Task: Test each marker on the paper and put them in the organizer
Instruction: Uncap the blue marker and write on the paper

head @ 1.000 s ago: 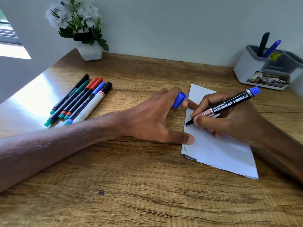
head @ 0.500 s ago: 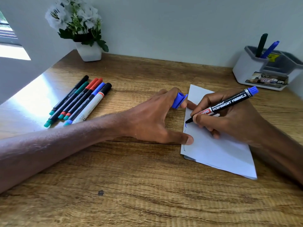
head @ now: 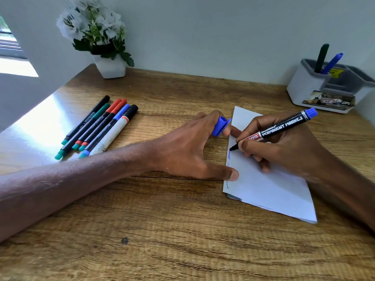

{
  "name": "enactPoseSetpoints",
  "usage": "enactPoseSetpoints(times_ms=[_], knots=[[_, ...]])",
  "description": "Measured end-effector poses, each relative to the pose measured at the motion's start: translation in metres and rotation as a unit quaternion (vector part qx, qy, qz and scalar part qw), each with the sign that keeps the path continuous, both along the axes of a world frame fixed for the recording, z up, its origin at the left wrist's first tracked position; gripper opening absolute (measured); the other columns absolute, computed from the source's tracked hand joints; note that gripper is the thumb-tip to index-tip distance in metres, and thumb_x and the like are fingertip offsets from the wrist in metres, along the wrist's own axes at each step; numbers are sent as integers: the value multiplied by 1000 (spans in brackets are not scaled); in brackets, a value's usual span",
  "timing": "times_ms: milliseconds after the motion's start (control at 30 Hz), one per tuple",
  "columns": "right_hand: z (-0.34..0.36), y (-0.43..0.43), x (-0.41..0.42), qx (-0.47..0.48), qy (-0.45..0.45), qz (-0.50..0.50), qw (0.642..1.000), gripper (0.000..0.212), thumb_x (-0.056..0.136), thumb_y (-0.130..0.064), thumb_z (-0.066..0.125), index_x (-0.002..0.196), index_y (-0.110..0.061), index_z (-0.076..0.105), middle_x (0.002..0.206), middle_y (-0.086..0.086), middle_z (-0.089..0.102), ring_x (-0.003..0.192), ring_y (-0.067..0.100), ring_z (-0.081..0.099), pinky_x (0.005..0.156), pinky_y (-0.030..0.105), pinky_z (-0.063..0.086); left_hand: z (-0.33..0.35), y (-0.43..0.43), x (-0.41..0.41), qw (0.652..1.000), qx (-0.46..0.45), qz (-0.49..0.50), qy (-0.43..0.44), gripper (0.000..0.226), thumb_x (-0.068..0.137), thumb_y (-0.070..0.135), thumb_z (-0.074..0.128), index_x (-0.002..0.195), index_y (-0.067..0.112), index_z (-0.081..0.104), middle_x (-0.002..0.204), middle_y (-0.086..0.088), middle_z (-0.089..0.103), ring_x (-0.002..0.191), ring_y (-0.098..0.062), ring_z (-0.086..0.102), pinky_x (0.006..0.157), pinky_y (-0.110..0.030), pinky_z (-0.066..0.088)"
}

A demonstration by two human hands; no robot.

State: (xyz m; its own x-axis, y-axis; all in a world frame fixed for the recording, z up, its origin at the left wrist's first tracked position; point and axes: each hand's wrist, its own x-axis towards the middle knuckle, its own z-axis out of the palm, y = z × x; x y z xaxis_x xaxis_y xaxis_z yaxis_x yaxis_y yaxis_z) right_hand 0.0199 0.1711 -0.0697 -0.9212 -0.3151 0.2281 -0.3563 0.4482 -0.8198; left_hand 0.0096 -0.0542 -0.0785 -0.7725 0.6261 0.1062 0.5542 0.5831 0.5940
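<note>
My right hand (head: 284, 151) grips a black permanent marker (head: 282, 126) with a blue end, its tip touching the left edge of the white paper (head: 269, 185). A short blue squiggle shows on the paper just below the tip. My left hand (head: 194, 151) pinches the marker's blue cap (head: 220, 126) between its fingers while its thumb presses the paper's left edge. Several capped markers (head: 97, 128) lie side by side on the desk at the left. The white and grey organizer (head: 326, 88) stands at the back right with a dark marker and a blue marker upright in it.
A white pot of white flowers (head: 109, 65) stands at the back left against the wall. The wooden desk (head: 162, 230) meets walls at the back and on the left. Glare falls on the desk's left part.
The marker tip has moved slightly along the paper's left edge, and a blue squiggle now shows there. My left hand has kept its place.
</note>
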Motion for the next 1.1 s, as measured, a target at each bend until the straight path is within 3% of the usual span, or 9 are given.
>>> enactPoseSetpoints(times_ms=[133, 200, 300, 567, 767, 867, 1000, 1100], knots=[[-1, 0, -1, -7, -3, -4, 1000, 5, 83, -1, 76, 80, -5, 76, 63, 14, 71, 46, 44, 60, 39, 41, 53, 3, 0, 2, 1000, 1, 4, -8, 62, 73, 61, 81, 108, 33, 38, 117, 28, 47, 106, 11, 43, 84, -17, 39], [-1, 0, -2, -13, -7, -9, 1000, 5, 83, -1, 76, 80, -5, 76, 64, 14, 71, 49, 47, 59, 38, 40, 53, 3, 0, 3, 1000, 1, 4, -7, 62, 73, 61, 81, 109, 34, 39, 115, 28, 46, 105, 14, 42, 81, -16, 37], [-1, 0, -2, -14, -12, -10, 1000, 6, 83, -2, 76, 81, -7, 77, 65, 13, 72, 49, 44, 60, 39, 40, 54, 2, 1, 1, 1000, -2, 6, -6, 63, 72, 62, 81, 110, 32, 40, 118, 19, 49, 105, 8, 44, 81, -22, 41], [-3, 0, -2, -65, -22, -26, 997, 10, 86, 2, 72, 80, -5, 76, 65, 15, 70, 48, 27, 58, 40, 34, 53, 3, 0, 3, 1000, 0, 9, -7, 62, 72, 60, 82, 110, 34, 40, 109, 27, 44, 99, 10, 44, 77, -17, 37], [10, 1, 0, -184, -14, -37, 982, 7, 87, -1, 70, 93, 0, 74, 75, 18, 70, 60, 28, 59, 42, 30, 49, 1, -1, 3, 999, 35, 2, -11, 47, 82, 59, 75, 109, 37, 43, 134, 28, 53, 121, 2, 48, 96, -28, 44], [15, 1, 3, -211, -2, -23, 977, 23, 82, -10, 74, 103, -1, 70, 80, 19, 73, 62, 28, 64, 44, 30, 51, 0, -4, 3, 992, 120, 34, -10, 30, 97, 54, 59, 110, 28, 52, 133, 24, 59, 125, -1, 52, 100, -30, 46], [23, 1, 5, -225, 22, -19, 974, 27, 82, -11, 74, 107, -4, 72, 81, 15, 74, 61, 26, 66, 46, 29, 53, 1, -4, 5, 982, 162, 74, 53, 42, 106, 43, 36, 114, 10, 61, 113, 13, 66, 106, -9, 57, 90, -20, 40], [25, -1, 7, -224, 19, -1, 974, 32, 81, -15, 73, 111, -6, 73, 90, 16, 76, 70, 26, 70, 50, 30, 56, -1, -2, 7, 979, 170, 70, 91, 33, 107, 31, 34, 102, 10, 59, 95, 4, 64, 90, -17, 57, 78, -17, 40]])
